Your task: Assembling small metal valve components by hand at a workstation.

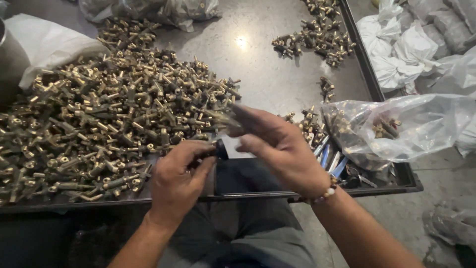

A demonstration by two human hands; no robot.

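A dark metal table reflecting overhead light stands on grey concrete floor.

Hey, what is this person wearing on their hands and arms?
Both forearms are bare, with no sleeves showing, and neither the left hand nor the right hand wears a glove. The right wrist carries a beaded bracelet with brown, orange and pale beads. No watch or ring is visible.

Head view, steeply downward, close over tray edge; motion blur.
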